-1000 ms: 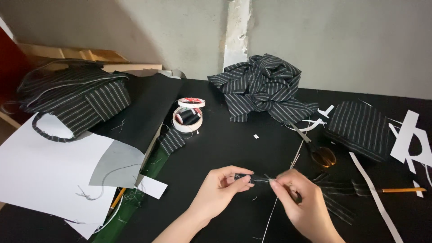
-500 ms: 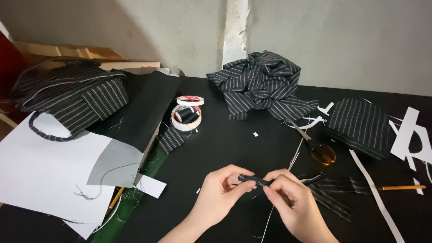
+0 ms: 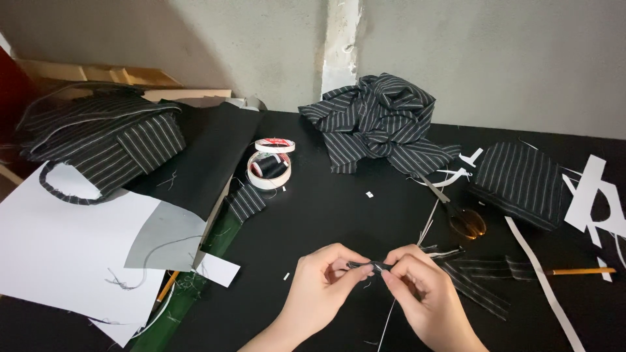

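Striped fabric scrap [image 3: 365, 266] pinched between left hand [image 3: 323, 283], right hand [image 3: 420, 293]; round tin [image 3: 268, 171] holds thread spools

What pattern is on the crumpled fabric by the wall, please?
The crumpled fabric is dark with thin white stripes, per the head view.

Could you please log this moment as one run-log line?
left hand: pinching striped fabric strip | right hand: pinching same strip | surface: black table | nearby: scissors, thread box

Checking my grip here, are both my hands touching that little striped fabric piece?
Touching. The head view shows the left hand and right hand both pinching the small striped fabric piece between their fingertips.
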